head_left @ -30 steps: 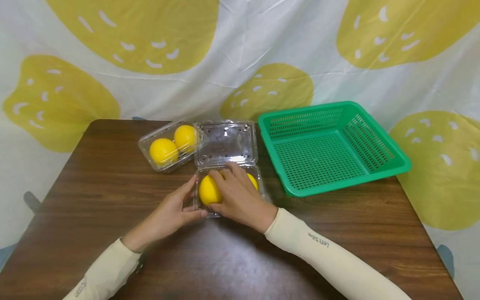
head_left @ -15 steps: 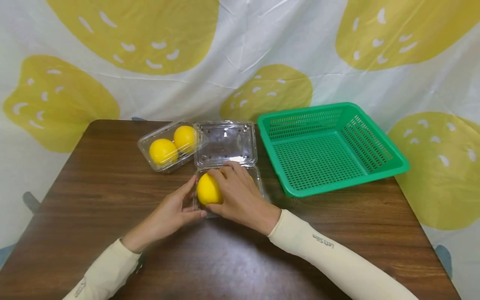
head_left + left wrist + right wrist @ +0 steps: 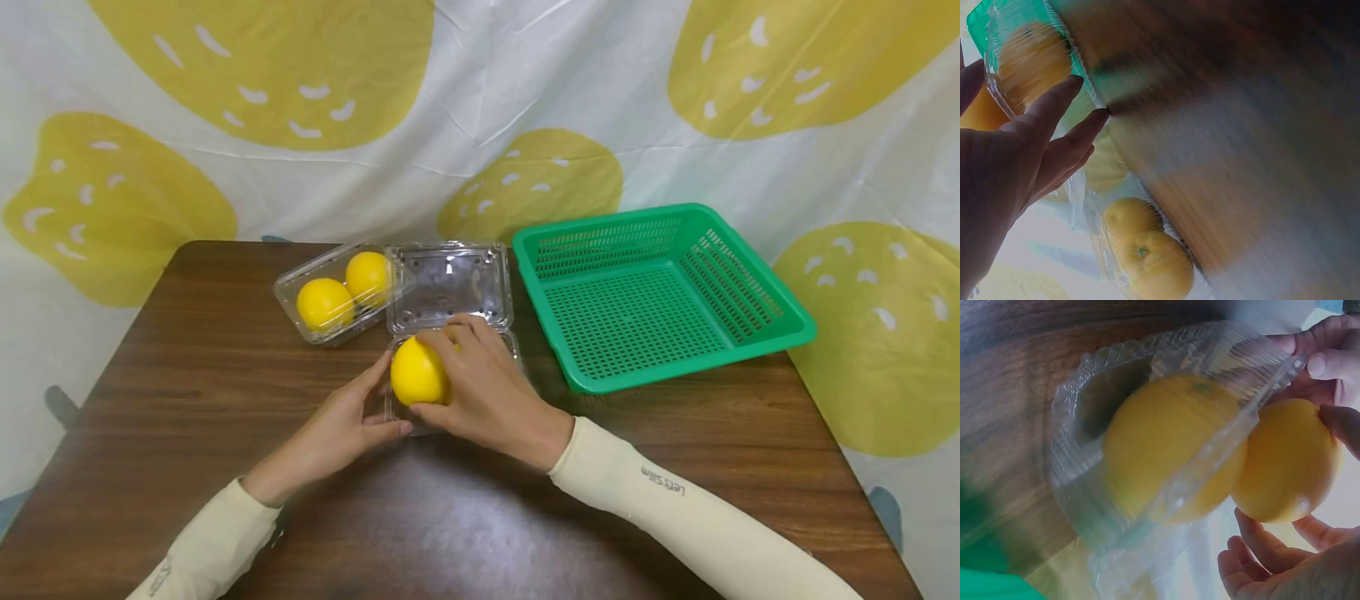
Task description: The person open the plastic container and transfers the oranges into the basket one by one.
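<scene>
Gripping an orange [image 3: 417, 373] in the curled fingers of the right hand [image 3: 487, 400], with the left hand [image 3: 341, 425] spread, fingers nearly straight, at the side of the open plastic box [image 3: 1071, 453]. Lifted slightly since a second ago — now largely above the box's rim, just beside another orange [image 3: 1160, 440] inside — so, most likely, partway through being taken out, with this box not yet fully unpacked. Beyond, to the left, a second plastic box [image 3: 291, 293] with two oranges [image 3: 325, 305]; to the right, a green basket [image 3: 630, 310], all on the brown table [image 3: 225, 375].
</scene>
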Motion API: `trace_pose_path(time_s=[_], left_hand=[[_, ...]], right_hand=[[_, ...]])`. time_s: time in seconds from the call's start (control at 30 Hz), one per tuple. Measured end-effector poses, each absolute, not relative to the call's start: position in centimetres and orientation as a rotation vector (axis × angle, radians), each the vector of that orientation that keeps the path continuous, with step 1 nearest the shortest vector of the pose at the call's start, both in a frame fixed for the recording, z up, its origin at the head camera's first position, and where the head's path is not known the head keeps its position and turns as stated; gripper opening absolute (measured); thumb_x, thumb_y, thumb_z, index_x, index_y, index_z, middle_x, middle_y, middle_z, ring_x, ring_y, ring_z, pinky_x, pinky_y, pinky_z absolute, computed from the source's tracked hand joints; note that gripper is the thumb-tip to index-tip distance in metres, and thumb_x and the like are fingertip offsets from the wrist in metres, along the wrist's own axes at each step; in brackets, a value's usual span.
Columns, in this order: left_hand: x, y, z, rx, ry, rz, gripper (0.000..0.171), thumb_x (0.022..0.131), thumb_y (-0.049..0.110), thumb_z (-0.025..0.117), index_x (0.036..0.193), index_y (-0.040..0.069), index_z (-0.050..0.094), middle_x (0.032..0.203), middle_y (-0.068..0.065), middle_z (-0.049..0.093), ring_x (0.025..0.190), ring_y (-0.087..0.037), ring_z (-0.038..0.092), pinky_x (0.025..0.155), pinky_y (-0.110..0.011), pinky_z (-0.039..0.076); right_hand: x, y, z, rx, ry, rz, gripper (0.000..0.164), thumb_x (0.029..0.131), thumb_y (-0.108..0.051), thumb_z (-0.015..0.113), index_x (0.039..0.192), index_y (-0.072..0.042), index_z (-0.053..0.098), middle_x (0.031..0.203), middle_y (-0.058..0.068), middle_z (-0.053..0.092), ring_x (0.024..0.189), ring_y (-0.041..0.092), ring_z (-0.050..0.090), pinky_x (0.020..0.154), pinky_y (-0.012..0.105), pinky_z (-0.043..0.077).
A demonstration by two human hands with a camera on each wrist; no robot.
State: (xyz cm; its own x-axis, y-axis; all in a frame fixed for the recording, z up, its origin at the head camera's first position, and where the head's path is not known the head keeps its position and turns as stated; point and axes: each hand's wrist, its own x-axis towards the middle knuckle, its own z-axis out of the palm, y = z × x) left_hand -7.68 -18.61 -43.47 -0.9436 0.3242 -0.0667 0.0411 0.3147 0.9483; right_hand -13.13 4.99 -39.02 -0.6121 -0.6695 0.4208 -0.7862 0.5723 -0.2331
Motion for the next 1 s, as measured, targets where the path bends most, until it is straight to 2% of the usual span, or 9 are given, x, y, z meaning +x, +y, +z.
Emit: trace_pose_path(time_s=[0.33, 1.0], left_hand=[[-7.7, -18.7, -43.3, 0.301, 2.331, 1.654, 0.103, 0.098, 0.002, 0.082, 0.172, -0.008, 0.012, 0.177, -0.034, 0.018, 0.152, -0.054, 0.044, 0.106, -0.036, 0.06], [-7.7, -18.3, -43.1, 0.316, 2.304, 1.707, 0.106, 0.095, -0.003, 0.083, 0.172, -0.009, 0.01, 0.178, -0.032, 0.012, 0.153, -0.053, 0.043, 0.106, -0.037, 0.059]], right_hand=[[-13.3, 6.5, -37.5, 1.181, -2.475, 0.594, 0.08, 0.077, -0.042, 0.102, 0.139, -0.007, 0.065, 0.125, 0.015, 0.072, 0.13, 0.036, 0.057, 0.113, 0.048, 0.052], [-14.1, 10.3, -34.2, 1.137, -2.49, 0.639, 0.082, 0.077, -0.035, 0.103, 0.142, -0.001, 0.064, 0.128, 0.018, 0.072, 0.133, 0.04, 0.055, 0.115, 0.052, 0.048]])
